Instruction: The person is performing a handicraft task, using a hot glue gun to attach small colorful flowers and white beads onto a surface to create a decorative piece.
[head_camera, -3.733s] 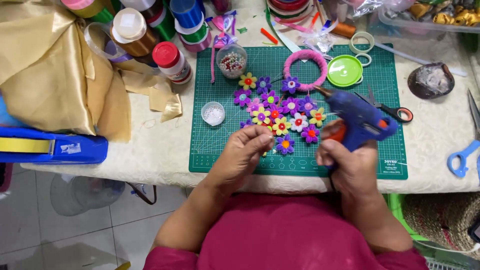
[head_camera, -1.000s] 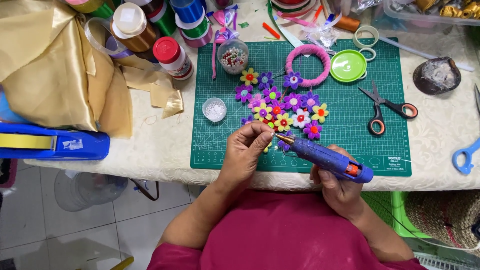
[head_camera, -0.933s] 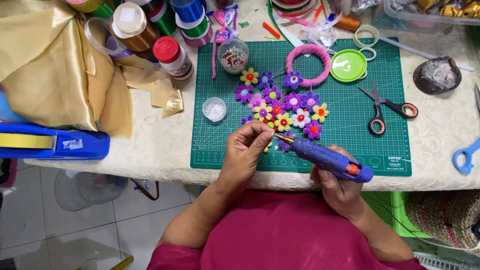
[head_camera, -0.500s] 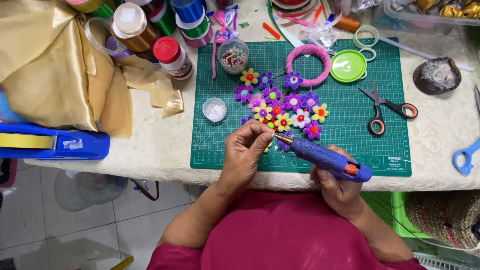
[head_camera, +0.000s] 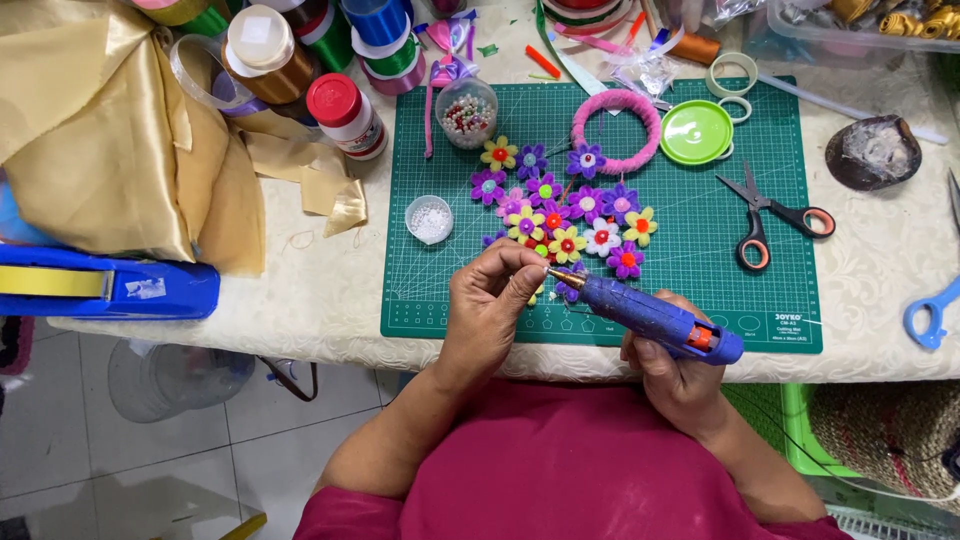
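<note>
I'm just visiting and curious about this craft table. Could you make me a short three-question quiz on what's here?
1. What does the right hand hold?
2. True or false: the scissors lie on the green mat.
3. Which sits beside the pink ring? A) green lid B) blue tape dispenser C) gold cloth

Key:
1. A blue glue gun, its tip at the left hand.
2. True.
3. A.

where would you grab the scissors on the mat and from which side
Take the scissors by the two handle loops, the orange one at the right and the black one below it. They lie flat and half open, blades pointing up-left toward the green lid, so come in from the lower right, the mat's bare side, away from the tips.
</note>
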